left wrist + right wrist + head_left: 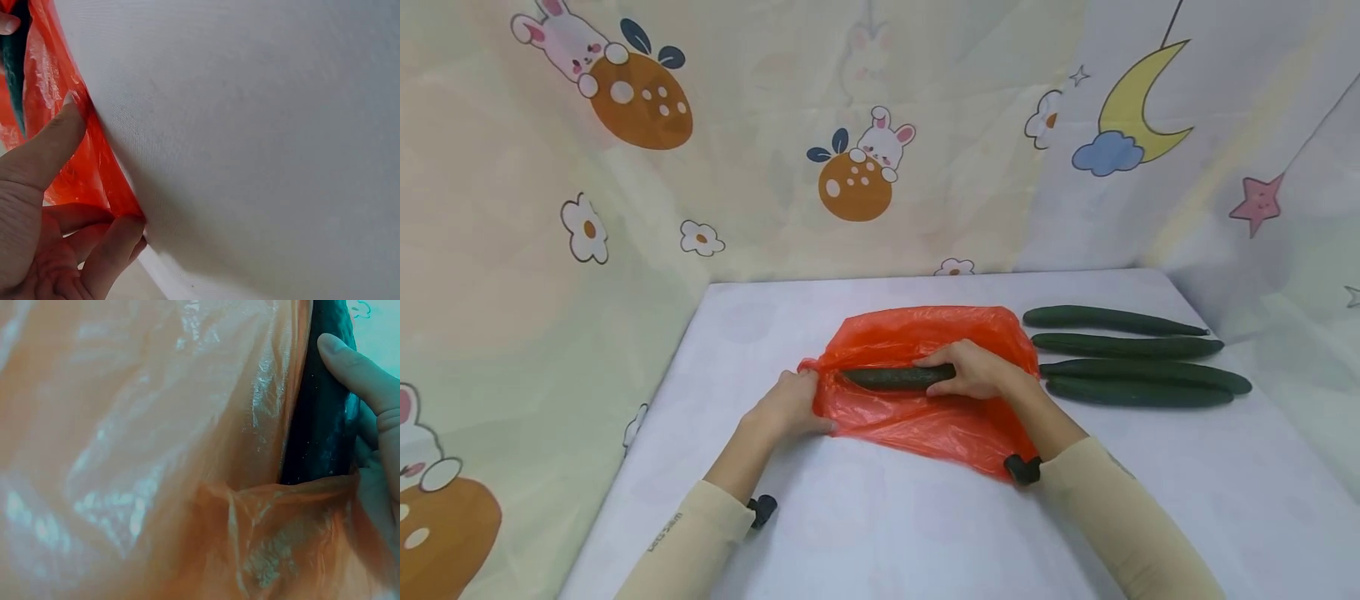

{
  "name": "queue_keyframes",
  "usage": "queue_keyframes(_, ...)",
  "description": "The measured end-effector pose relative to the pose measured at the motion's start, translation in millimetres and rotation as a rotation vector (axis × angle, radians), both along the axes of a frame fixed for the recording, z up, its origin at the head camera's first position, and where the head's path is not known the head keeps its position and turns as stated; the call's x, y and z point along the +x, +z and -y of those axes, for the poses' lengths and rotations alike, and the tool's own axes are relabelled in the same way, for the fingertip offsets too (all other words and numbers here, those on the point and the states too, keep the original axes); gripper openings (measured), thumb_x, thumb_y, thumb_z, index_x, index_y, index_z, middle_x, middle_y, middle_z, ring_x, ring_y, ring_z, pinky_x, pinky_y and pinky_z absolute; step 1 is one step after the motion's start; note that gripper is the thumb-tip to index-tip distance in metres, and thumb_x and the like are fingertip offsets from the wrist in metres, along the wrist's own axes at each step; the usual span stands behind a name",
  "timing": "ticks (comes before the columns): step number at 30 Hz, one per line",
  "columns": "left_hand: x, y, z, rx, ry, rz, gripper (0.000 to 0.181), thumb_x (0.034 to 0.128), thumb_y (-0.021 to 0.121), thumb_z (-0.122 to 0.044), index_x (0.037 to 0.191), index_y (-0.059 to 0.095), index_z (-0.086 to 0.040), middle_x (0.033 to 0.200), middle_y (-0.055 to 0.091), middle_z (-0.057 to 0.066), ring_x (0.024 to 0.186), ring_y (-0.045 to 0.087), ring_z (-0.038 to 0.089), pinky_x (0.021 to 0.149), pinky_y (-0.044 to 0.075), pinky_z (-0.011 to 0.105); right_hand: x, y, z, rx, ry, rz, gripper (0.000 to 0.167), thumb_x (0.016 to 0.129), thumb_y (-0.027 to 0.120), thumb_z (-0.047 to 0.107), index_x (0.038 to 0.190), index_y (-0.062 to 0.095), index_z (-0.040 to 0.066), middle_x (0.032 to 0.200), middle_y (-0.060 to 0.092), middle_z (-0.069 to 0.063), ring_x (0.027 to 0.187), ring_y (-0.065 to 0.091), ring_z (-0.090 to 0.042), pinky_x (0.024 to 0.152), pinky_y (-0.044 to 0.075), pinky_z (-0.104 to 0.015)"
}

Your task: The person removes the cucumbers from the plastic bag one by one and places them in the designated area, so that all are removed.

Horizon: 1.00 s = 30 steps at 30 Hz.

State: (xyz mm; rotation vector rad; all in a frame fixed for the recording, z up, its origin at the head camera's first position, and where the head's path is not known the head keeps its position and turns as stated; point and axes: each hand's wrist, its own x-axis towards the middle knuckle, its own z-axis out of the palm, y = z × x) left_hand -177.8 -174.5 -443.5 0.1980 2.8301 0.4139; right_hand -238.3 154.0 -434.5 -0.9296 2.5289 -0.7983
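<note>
A red plastic bag point(917, 421) lies on the table, its mouth toward the left. On it is a dark green cucumber point(883, 379), its left end tapering toward the bag's left edge. My right hand point(981, 371) grips this cucumber near its right end, thumb on one side and fingers on the other. In the right wrist view the thumb presses on the cucumber point(322, 412), and a fold of bag point(281, 537) hides its lower part. My left hand point(790, 404) holds the bag's left edge, thumb and curled fingers spread apart along it.
Several cucumbers point(1138, 369) lie side by side at the right of the table, close to the bag's right edge. The table point(880, 517) has a white cover. Patterned cloth point(760, 125) hangs behind it and along both sides.
</note>
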Motion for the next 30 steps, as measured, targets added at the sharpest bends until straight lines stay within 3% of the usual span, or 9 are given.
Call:
queue_keyframes(11,-2.2,0.4,0.6,0.002,0.023,0.033,0.085,0.0720,0.093,-0.042,0.137,0.057,-0.001,0.108,0.059,0.010,0.108,0.053,0.026,0.079,0.061,0.039,15.2,6.4,-5,-0.129,0.050,0.012,0.057,0.089,0.082,0.026,0.143,0.063,0.023,0.121,0.071,0.010,0.102,0.063,-0.016,0.080,0.059,-0.029)
queue_keyframes(24,-0.3,3.1,1.1,-0.015,0.009,0.044,0.087,0.0730,0.092,-0.044,0.138,0.054,0.000,0.110,0.058,0.014,0.106,0.055,0.028,0.078,0.060,0.040,29.5,10.9,-20,-0.140,0.054,-0.070,0.056,0.090,0.082,0.023,0.143,0.063,0.023,0.124,0.071,0.008,0.091,0.063,-0.015,0.064,0.054,-0.025)
queue_keyframes(30,0.9,3.2,0.4,-0.009,0.012,0.043,0.092,0.0736,0.092,-0.043,0.141,0.051,0.004,0.111,0.058,0.015,0.103,0.056,0.028,0.078,0.060,0.040,36.4,13.8,-22,-0.189,0.053,-0.037,0.056,0.089,0.082,0.021,0.142,0.064,0.022,0.125,0.071,0.007,0.094,0.064,-0.016,0.071,0.059,-0.028)
